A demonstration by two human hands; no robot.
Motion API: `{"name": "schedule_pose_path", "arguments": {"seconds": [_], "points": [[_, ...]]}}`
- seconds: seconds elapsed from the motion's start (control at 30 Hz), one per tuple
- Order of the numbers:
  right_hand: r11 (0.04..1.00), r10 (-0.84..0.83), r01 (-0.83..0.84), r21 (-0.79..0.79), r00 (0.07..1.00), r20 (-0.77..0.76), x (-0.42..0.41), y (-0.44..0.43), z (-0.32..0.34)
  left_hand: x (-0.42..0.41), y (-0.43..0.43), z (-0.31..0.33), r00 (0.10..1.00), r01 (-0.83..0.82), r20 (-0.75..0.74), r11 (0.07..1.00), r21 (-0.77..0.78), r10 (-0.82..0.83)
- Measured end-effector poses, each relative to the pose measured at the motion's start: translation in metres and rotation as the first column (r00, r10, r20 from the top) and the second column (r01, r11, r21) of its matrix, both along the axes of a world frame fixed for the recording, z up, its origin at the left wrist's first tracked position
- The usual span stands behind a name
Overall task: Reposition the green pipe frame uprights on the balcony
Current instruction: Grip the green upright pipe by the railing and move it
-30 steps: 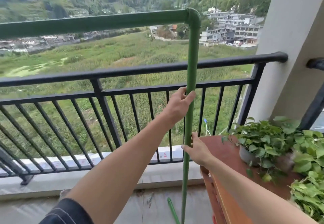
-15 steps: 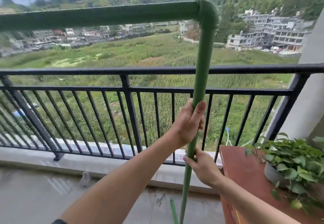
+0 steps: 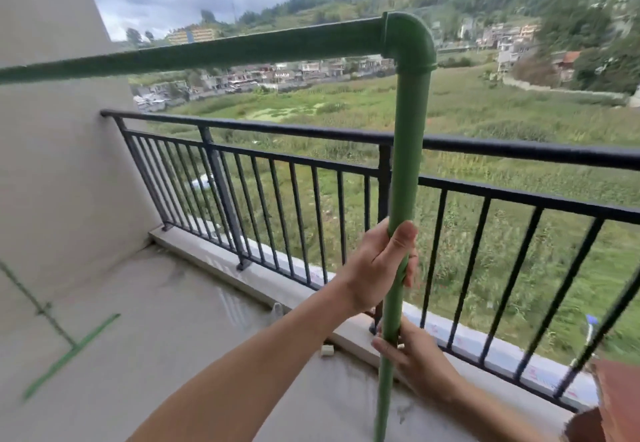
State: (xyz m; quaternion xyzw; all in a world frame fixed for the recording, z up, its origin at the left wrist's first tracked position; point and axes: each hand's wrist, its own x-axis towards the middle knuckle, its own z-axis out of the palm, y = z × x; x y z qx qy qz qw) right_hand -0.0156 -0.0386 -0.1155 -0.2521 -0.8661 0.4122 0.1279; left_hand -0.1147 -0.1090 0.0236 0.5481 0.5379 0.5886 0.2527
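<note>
Head view: upright [image 3: 406, 164] inside both grips.

The upright green plastic pipe [image 3: 408, 151] runs out of the bottom edge, so its foot and what it stands on cannot be seen. The horizontal green pipe [image 3: 242, 48] leaves by the left edge; its far end is out of view. The left hand [image 3: 377, 265] wraps the upright and hides that stretch of it, with most fingertips tucked behind. The right hand [image 3: 414, 355] sits lower, its palm side hidden behind the pipe. The reddish-brown wooden piece [image 3: 620, 400] at the lower right corner is cropped. A small pale object [image 3: 327, 350] on the balcony floor is too small to identify.
</note>
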Motion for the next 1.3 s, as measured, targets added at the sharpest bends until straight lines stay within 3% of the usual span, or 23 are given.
{"name": "schedule_pose_path", "arguments": {"seconds": [0.23,0.47,0.83,0.97,1.3], "points": [[0.973,0.224,-0.226,0.049,0.974,0.032,-0.112,-0.069,0.005,-0.094,-0.094,0.004,0.966,-0.242,0.076,0.967,-0.081,0.248],[0.939,0.341,-0.340,0.054,0.940,-0.015,-0.183,-0.111,0.004,-0.149,-0.154,0.018,0.903,-0.428,-0.063,0.901,-0.074,0.424],[0.926,0.375,-0.373,0.064,0.926,-0.031,-0.301,-0.125,0.000,-0.242,-0.165,0.029,0.690,-0.712,-0.200,0.702,-0.014,0.695],[0.917,0.395,-0.393,0.064,0.919,-0.019,-0.355,-0.118,0.001,-0.287,-0.156,0.032,0.575,-0.808,-0.228,0.589,-0.006,0.786],[0.872,0.482,-0.479,0.106,0.876,-0.011,-0.494,-0.131,-0.001,-0.404,-0.170,0.038,0.381,-0.918,-0.283,0.396,-0.005,0.880]]}}
